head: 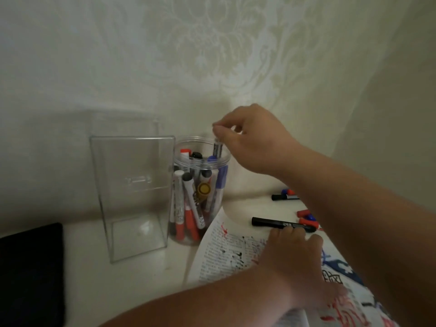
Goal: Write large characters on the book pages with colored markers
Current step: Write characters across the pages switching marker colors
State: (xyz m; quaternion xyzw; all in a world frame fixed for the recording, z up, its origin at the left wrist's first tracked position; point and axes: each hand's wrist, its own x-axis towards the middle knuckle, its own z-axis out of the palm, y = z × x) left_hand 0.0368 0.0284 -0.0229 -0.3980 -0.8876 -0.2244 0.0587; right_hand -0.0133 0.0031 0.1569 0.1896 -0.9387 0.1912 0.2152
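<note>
1. Containers. A clear round jar (188,139) stands on the white tabletop (141,279) close to the wall (212,55). It is crowded with markers standing on end or leaning, with red, black, blue, white and yellow caps visible; an exact count cannot be made. Touching its left side stands a tall clear box (132,185), with nothing visible inside.

2. Grip. The right hand (254,140) is above the jar mouth. Its grip is closed to a pinch, thumb and fingertips on the top end of 1 marker (218,149). The left hand (292,253) lies on the open book (226,246), fingers fairly straight and holding nothing.

3. Edges and room. The book's far left corner curls up just beside the jar base. A flat black object (30,274) lies at the tabletop's left edge, well apart from the box. Bare tabletop shows in front of the box and jar.

4. Orientation. The pinched marker is upright, long axis near vertical, its lower end inside the right side of the jar mouth. A black marker (278,224) lies flat beyond the left fingertips, long axis running left to right. More loose markers (306,215) lie further right, partly hidden by the right forearm. The book's pages carry large red, black and blue strokes.
</note>
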